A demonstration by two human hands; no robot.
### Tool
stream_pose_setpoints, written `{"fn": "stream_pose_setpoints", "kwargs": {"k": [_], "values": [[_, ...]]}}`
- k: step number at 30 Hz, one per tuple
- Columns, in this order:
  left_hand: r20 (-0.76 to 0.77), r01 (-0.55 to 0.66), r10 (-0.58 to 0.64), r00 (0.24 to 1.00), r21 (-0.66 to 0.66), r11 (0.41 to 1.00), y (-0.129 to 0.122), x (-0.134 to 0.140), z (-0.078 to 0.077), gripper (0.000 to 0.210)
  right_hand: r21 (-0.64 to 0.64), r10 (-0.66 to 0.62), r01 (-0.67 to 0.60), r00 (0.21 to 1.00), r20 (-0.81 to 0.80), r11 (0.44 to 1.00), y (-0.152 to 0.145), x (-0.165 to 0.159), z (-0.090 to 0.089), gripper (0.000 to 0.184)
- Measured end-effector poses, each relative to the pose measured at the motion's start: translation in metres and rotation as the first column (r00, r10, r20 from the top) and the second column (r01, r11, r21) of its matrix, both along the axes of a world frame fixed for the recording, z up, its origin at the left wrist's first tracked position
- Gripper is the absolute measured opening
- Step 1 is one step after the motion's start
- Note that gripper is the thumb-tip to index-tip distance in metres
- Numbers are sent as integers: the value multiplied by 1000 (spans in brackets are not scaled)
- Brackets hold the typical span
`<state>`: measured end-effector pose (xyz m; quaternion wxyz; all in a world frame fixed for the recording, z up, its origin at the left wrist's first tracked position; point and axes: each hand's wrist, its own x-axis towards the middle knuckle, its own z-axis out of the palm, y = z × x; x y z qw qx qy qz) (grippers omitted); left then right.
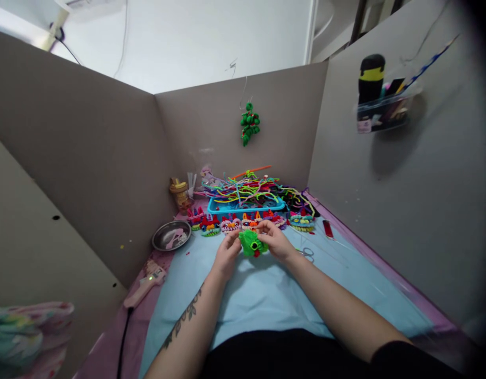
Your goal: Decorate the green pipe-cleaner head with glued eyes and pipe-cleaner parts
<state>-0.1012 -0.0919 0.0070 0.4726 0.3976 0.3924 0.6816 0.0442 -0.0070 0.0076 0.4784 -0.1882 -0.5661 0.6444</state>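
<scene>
Two bare hands: the left hand (227,252) and the right hand (277,241) meet at the middle of the work surface, with one thing held between them.
Left hand: thumb and fingers pinch the left edge of the green fuzzy piece (248,243).
Right hand: fingers bent, pinching the same piece at its right edge; the exact fingertip contact is too small to tell.
Green fuzzy piece: held above the blue cloth (266,305), showing a round dark-centred eye and a red bit at its lower edge.
Row of colourful fuzzy pieces (230,225): just beyond the hands, along the near side of the blue tray (227,212).
Blue tray: heaped with multicoloured fuzzy stems (250,185), some sticking out past its rim.
Left side: a metal bowl (157,243) with pink and white bits inside; nearer, a pink glue gun (145,289) with a green light lit and a dark cord.
Right side: scissors (307,254) lie near the right hand; farther right is a small red item (327,228).
Far panel: a green ornament (249,125) hangs there.
Right panel: a clear bin (385,117) holds a dark bottle with a yellow-green band (372,76).
</scene>
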Motion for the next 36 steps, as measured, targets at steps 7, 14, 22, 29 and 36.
{"fn": "stream_pose_setpoints", "kwargs": {"k": [7, 14, 22, 29, 36], "values": [[-273, -231, 247, 930, 91, 969, 0, -3, -1, 38, 155, -113, 101, 991, 73, 983, -4, -4, -2, 22], [-152, -217, 219, 964, 33, 976, 2, -4, -2, 46, 172, -168, 149, 980, 103, 974, -4, -4, -3, 22], [-280, -285, 306, 910, 114, 952, -3, -1, -1, 26, 249, -105, 67, 984, 141, 966, -10, -7, -8, 21], [-412, -309, 338, 846, 138, 941, -7, 3, 2, 16, 336, -120, 47, 972, 202, 941, -19, -9, -8, 16], [-414, -351, 364, 834, 111, 930, -6, 3, 0, 14, 382, -178, 83, 959, 220, 920, -24, -8, -4, 13]]}}
